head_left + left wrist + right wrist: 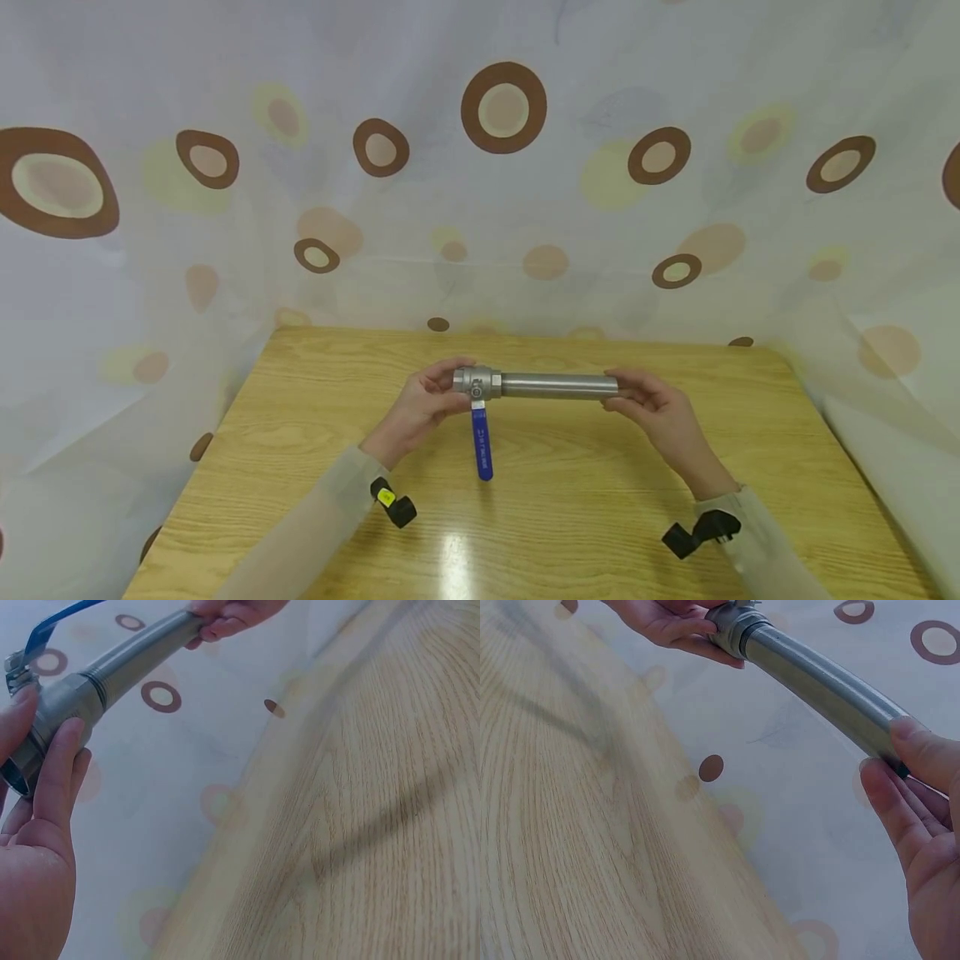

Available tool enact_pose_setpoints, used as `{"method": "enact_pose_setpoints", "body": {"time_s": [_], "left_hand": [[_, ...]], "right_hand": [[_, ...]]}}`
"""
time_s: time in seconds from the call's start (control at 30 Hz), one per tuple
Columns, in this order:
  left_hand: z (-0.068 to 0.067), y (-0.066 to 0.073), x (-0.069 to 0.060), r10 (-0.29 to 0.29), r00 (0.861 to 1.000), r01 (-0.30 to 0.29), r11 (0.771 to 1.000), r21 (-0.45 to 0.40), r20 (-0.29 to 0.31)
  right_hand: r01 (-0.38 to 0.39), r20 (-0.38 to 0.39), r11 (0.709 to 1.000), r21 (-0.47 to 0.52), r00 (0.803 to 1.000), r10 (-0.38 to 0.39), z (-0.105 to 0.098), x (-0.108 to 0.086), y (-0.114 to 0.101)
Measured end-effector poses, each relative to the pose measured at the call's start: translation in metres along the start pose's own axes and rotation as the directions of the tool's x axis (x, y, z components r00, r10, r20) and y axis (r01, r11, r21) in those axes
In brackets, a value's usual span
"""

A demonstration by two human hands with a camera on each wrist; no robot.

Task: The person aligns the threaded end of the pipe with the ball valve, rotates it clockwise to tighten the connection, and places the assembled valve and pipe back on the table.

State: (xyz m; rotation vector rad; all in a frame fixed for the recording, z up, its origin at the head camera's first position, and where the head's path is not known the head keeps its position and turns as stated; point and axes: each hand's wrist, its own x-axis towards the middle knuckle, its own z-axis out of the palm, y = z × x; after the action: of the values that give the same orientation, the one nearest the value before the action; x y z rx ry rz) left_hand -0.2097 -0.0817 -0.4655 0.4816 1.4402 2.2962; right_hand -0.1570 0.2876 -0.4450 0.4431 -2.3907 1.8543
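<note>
A metal ball valve (487,382) with a blue lever handle (482,443) is joined to a straight steel pipe (558,385). My left hand (422,410) grips the valve body at its left end, thumb on the near side and fingers behind. The lever hangs down toward me in the head view. At the pipe's far right end my right hand (663,417) pinches it between thumb and fingers. Both hands hold the assembly level above the table. In the left wrist view, some thread shows on the pipe (142,652) where it enters the valve (64,712).
Beneath the hands lies a wood-grain table (570,517). A white curtain (495,208) with brown ring patterns hangs behind and along both sides. Each wrist carries a small black camera, one on the left (393,504) and one on the right (701,533).
</note>
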Motion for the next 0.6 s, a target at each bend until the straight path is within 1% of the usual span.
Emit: {"method": "enact_pose_setpoints", "body": {"time_s": [0.1, 0.2, 0.3, 0.43, 0.47, 0.5, 0.6], "left_hand": [[-0.0012, -0.0005, -0.0004, 0.005, 1.0, -0.005, 1.0, -0.004, 0.013], [-0.001, -0.0005, -0.0003, 0.004, 1.0, -0.004, 1.0, -0.003, 0.015], [-0.0005, -0.0002, 0.0, 0.003, 1.0, -0.003, 1.0, -0.004, 0.01], [0.0001, 0.0007, 0.0002, 0.001, 1.0, -0.001, 1.0, -0.003, -0.003], [0.0002, 0.0009, 0.0001, 0.0, 1.0, 0.0, 1.0, -0.002, -0.006], [0.0003, 0.001, 0.0001, -0.001, 1.0, 0.001, 1.0, -0.002, -0.009], [0.0004, 0.0013, -0.0001, -0.004, 1.0, 0.004, 1.0, -0.003, -0.01]], "right_hand": [[-0.036, -0.013, 0.999, -0.04, 0.999, 0.036, -0.0005, -0.0006, 0.0007], [-0.043, -0.013, 0.998, -0.036, 0.999, 0.042, -0.0005, -0.0008, 0.0015], [-0.008, 0.015, 0.999, 0.037, 1.0, 0.007, 0.0001, -0.0003, 0.002], [0.043, 0.062, 0.988, 0.151, 0.997, -0.052, 0.0012, 0.0012, 0.0022], [0.05, 0.065, 0.986, 0.161, 0.996, -0.061, 0.0015, 0.0015, 0.0023], [0.052, 0.064, 0.986, 0.158, 0.996, -0.062, 0.0016, 0.0017, 0.0023], [0.036, 0.04, 0.995, 0.095, 0.998, -0.04, 0.0017, 0.0015, 0.0025]]}}
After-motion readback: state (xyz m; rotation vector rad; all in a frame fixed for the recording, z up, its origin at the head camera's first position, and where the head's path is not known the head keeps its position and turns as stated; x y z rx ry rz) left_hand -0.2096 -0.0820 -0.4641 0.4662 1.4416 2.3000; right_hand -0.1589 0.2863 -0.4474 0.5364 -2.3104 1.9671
